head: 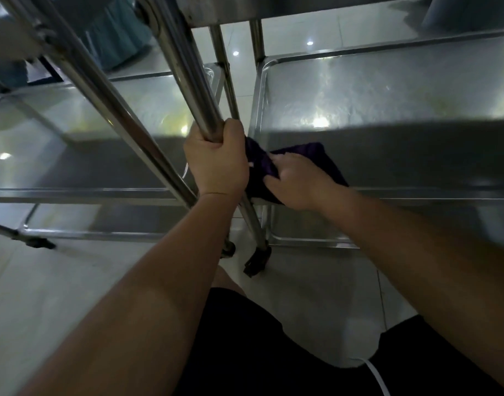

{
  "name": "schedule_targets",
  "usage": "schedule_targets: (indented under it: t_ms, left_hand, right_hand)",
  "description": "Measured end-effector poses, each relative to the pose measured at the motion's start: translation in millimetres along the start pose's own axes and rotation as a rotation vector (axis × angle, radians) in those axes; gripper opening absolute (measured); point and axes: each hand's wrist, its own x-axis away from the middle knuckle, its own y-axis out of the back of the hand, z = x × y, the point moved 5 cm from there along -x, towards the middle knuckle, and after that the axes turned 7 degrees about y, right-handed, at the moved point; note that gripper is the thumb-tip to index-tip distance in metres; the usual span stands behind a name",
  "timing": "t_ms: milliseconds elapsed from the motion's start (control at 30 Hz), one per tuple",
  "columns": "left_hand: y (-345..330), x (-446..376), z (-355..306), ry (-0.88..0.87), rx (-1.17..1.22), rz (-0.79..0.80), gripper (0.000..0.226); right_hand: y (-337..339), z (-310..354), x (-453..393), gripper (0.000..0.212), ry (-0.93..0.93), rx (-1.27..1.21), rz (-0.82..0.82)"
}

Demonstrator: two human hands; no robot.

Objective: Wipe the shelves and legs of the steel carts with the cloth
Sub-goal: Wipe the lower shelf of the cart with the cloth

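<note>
Two steel carts stand side by side on a tiled floor. My left hand (216, 161) is wrapped around a steel leg (188, 72) of the right cart, at the height of its middle shelf. My right hand (299, 181) presses a dark purple cloth (316, 155) onto the near left corner of the right cart's middle shelf (387, 95). Part of the cloth hangs over the shelf's front edge, beside the leg. The left cart's shelf (88, 132) lies to the left.
A second leg (102, 90) slants across the left cart. Lower shelves (96, 224) and black casters (258, 262) sit near the floor. My knees in black shorts (245, 352) are at the bottom. A teal fabric (116, 32) hangs at the back.
</note>
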Motion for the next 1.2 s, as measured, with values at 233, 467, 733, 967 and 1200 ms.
schedule_targets:
  t_ms: [233,467,733,967,1200]
  left_hand:
    - [2.9,5.2,-5.4,0.016,-0.064,0.053,0.043]
    - [4.8,12.0,-7.9,0.064,-0.079,0.041,0.039]
    - [5.2,15.7,-11.3,0.076,-0.143,-0.029,0.039]
    - [7.2,18.2,-14.0,0.027,-0.265,-0.081,0.027]
    - [27.4,69.7,28.9,-0.067,-0.369,-0.174,0.037]
  right_hand:
    - [31.2,-20.8,59.5,0.057,0.001,-0.026,0.064]
    - [73.7,-83.1,120.7,0.065,-0.118,0.073,-0.038]
    - [8.4,-25.4,43.3,0.061,-0.122,0.372,-0.125]
    - [-11.4,-4.5,31.7,0.057,0.087,0.356,-0.065]
    - [36.2,-62.6,84.5,0.058,-0.024,0.378,-0.146]
